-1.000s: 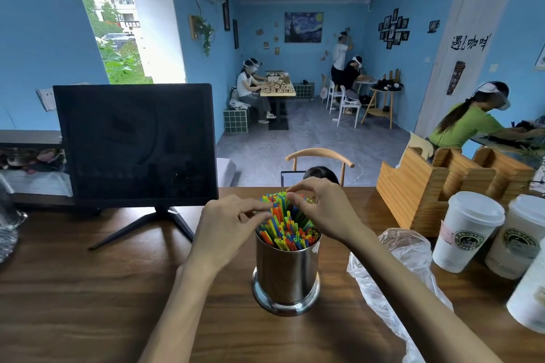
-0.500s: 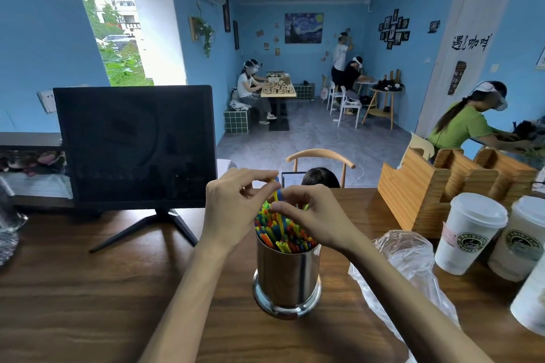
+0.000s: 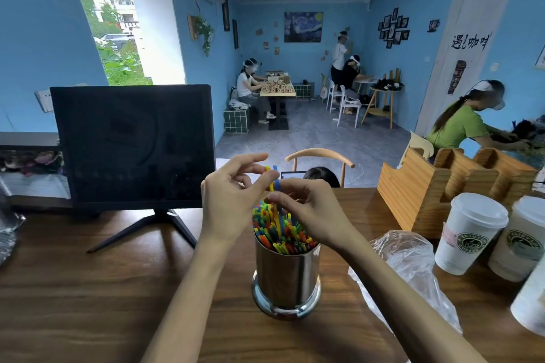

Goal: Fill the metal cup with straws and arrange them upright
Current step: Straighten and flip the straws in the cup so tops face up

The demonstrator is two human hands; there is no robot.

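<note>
**Fingers pinching two straws above the filled cup**

Fingertips (image 3: 267,178) of our left hand (image 3: 230,200) close on a yellow straw (image 3: 269,183) and a blue straw (image 3: 277,184), thumb against forefinger, with the remaining fingers loosely spread above. Our right hand (image 3: 312,212) sits just to the right and slightly lower; its thumb and forefinger pinch the same pair further down the shafts, and its other fingers curl over the bundle beneath. Both raised straws run with their long axes close to vertical, upper ends pointing up and a little away from us, standing clear above the rest.

Directly below the fingers, the metal cup (image 3: 287,280) stands upright on the wooden table (image 3: 88,298), its flared base flat on the surface. We see it packed with coloured straws (image 3: 283,233), their open ends facing up and towards us, the bundle leaning slightly to the left.

Right of our right hand lies a crumpled clear plastic bag (image 3: 410,268), touching the table. Further right stand white lidded paper cups (image 3: 469,233), and behind them a wooden organiser (image 3: 427,186). Left of our left hand, a dark monitor (image 3: 132,144) rests on its stand. Beyond the fingers, a wooden chair back (image 3: 320,156) rises at the table's far edge.
</note>
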